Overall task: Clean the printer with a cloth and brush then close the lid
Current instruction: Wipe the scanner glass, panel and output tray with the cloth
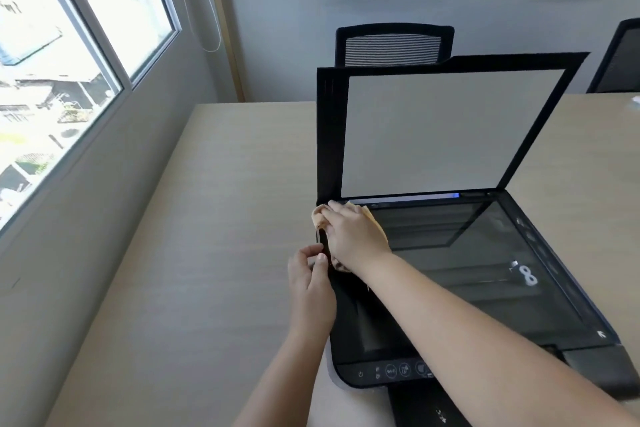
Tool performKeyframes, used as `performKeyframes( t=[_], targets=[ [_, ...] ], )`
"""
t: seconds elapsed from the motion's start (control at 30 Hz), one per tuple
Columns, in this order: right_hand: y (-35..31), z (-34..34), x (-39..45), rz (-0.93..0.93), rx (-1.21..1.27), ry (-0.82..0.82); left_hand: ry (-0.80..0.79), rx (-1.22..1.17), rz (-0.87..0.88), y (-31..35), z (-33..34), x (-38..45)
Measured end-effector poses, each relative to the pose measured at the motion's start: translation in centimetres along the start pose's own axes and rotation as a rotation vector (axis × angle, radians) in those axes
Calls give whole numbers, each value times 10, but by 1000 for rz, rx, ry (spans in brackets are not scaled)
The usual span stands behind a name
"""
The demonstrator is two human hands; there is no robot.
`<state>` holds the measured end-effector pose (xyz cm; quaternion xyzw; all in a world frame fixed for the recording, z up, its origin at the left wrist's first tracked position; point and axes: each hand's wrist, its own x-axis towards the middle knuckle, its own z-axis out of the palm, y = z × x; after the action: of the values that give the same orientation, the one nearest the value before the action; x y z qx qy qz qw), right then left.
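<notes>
A black printer (485, 333) sits on the pale wooden table, its scanner lid (446, 132) raised upright with the white pad facing me. The glass bed (485, 253) lies exposed. My right hand (353, 236) presses a tan cloth (320, 215) onto the far left corner of the bed, near the hinge. My left hand (311, 284) grips the printer's left edge, fingers curled on it. No brush is in view.
The table (225, 218) stretches left toward a wall with a window (69, 62). One black mesh chair (393, 45) stands behind the lid and another (620, 62) at the far right. The control panel (391, 371) faces me.
</notes>
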<state>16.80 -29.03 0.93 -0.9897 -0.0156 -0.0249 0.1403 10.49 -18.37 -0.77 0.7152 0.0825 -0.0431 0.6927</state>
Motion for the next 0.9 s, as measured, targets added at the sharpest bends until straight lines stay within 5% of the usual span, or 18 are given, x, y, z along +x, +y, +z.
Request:
performKeyframes(
  t=[0.4,0.63,0.9],
  targets=[
    [73,-57,-11,291,-7,0,-62,212,182,19,11,17],
    [-17,-31,14,32,13,-109,86,-93,31,10,9,18],
    [-19,-30,-34,-89,-16,-118,107,-281,2,19,4,14]
  ],
)
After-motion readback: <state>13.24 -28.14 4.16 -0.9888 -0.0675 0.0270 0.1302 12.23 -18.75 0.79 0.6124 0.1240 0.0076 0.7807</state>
